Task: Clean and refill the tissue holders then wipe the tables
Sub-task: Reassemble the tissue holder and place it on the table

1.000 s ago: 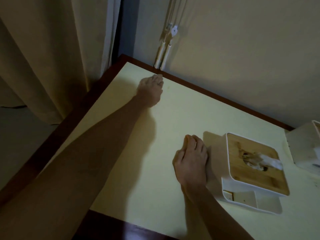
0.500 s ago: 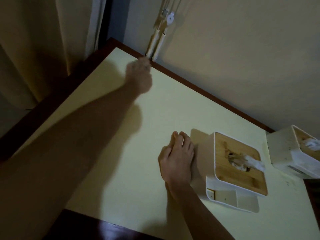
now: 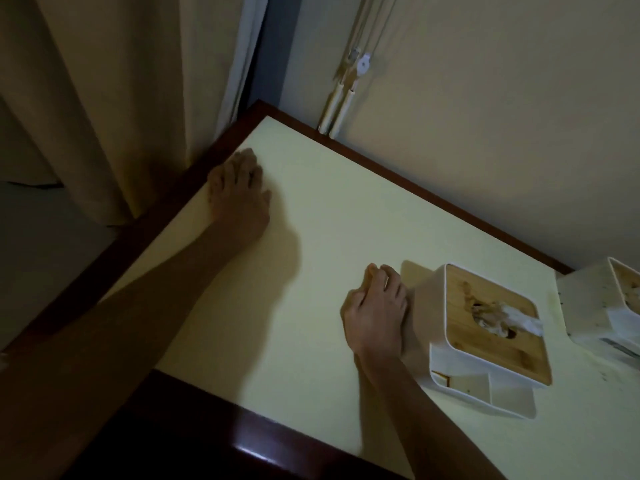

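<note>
Left hand (image 3: 239, 192) fingers flat on table (image 3: 329, 216); right hand (image 3: 375, 313) fingers together — perhaps touching tissue holder (image 3: 485, 327).

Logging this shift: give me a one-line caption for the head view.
Left hand flat near the table edge, right hand resting beside a bamboo-lidded tissue holder.

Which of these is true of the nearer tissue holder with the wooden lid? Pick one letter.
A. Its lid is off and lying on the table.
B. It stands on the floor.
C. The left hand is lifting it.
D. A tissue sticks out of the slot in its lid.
D: a white tissue pokes out of the slot in the wooden lid of the nearer tissue holder, which sits on the table.
</note>
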Available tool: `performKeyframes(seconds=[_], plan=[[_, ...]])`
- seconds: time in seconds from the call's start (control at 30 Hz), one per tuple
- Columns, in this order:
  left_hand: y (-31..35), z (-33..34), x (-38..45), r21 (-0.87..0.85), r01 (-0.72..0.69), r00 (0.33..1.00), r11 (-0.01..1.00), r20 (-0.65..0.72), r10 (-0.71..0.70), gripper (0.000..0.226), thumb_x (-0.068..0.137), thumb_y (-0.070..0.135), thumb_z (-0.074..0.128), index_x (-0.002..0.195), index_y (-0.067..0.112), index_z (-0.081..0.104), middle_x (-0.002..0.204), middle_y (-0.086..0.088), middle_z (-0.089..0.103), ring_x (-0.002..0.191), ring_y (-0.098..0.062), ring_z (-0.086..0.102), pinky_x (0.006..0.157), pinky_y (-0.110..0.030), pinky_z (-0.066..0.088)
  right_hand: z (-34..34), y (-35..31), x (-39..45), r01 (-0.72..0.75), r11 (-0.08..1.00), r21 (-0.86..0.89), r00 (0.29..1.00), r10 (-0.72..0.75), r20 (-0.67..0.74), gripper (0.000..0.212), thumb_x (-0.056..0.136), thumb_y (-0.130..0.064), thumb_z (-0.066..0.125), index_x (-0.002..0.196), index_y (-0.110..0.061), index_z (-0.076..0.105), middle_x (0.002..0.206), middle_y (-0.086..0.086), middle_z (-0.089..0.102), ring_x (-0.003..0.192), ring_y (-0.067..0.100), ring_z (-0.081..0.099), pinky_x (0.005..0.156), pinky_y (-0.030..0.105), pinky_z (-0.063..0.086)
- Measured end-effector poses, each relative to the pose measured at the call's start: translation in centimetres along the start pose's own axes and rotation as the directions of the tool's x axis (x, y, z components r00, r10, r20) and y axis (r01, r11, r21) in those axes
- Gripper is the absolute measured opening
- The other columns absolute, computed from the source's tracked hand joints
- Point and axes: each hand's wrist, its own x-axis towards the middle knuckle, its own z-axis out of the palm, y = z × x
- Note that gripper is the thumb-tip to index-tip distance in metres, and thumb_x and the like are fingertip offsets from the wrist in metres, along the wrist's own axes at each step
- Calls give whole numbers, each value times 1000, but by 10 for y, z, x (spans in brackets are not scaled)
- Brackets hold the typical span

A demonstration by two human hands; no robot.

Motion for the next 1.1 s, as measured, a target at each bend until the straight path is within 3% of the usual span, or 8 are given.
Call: performKeyframes(seconds=[0.13, 0.3, 0.47, 0.57, 0.73, 0.87, 1.0, 1.1], plan=[[10, -3, -43, -54, -53, 997, 997, 57, 56, 57, 101, 39, 20, 152, 13, 13, 161, -11, -1, 146, -32, 6, 119, -46, 7, -3, -1, -2, 3, 999, -45, 999, 0, 53, 50, 82, -27, 29, 125, -10, 48, 129, 13, 48, 115, 30, 46, 97, 43, 38], [19, -16, -98, -147, -150, 983, 978, 82, 164, 57, 98, 39, 15, 148, 18, 30, 160, -7, 13, 146, -25, 11, 118, -41, 7, -12, -5, -5, 3, 998, -62, 989, 6, 149, 60, 82, -31, 19, 127, -6, 48, 127, 16, 50, 114, 31, 47, 96, 43, 40], [16, -30, -116, -233, -231, 943, 945, 183, 276, 55, 94, 38, 19, 141, 19, 42, 157, -3, 21, 145, -21, 16, 118, -40, 14, -39, -7, 6, -45, 978, 202, 959, -15, 284, 29, 91, -17, 41, 115, -5, 54, 127, 14, 50, 118, 25, 43, 95, 30, 35], [18, -53, -107, -275, -222, 919, 935, 261, 295, 40, 93, 31, 31, 123, 13, 50, 137, -8, 43, 124, -26, 46, 102, -38, 38, -74, -9, -4, 68, 923, 379, 976, -140, 165, 33, 93, -12, 46, 124, -9, 55, 143, 9, 40, 134, 22, 33, 107, 27, 27], [49, -79, -122, -170, -297, 896, 940, 291, 336, 51, 92, 46, 43, 141, 35, 39, 156, 0, 26, 142, -23, 24, 113, -45, 25, -131, 20, -28, 287, 892, 349, 958, -272, -92, 27, 89, -8, 53, 113, -12, 63, 140, 5, 46, 137, 20, 30, 110, 31, 24], [112, -98, -157, -623, -200, 843, 756, 284, 457, 57, 90, 35, 61, 142, 28, 42, 155, 2, 29, 140, -12, 29, 101, -19, 24, -161, 78, -31, 131, 936, 326, 982, -78, -171, 32, 89, -12, 55, 120, -13, 61, 141, 7, 45, 134, 22, 30, 110, 43, 28], [166, -102, -180, -732, -121, 853, 671, 269, 447, 68, 85, 40, 67, 145, 25, 38, 148, 4, 39, 126, -10, 43, 92, -19, 32, -167, 132, -35, -119, 898, 424, 967, 202, -158, 43, 92, -18, 54, 134, -14, 47, 144, 11, 37, 134, 27, 27, 108, 49, 27], [185, -98, -187, -797, -58, 873, 601, 251, 417, 64, 84, 35, 70, 141, 25, 43, 139, 4, 51, 118, -10, 51, 88, -19, 39, -156, 156, -42, -294, 808, 510, 936, 351, -17, 58, 95, -23, 52, 146, -10, 28, 150, 16, 29, 137, 33, 24, 109, 50, 25]])
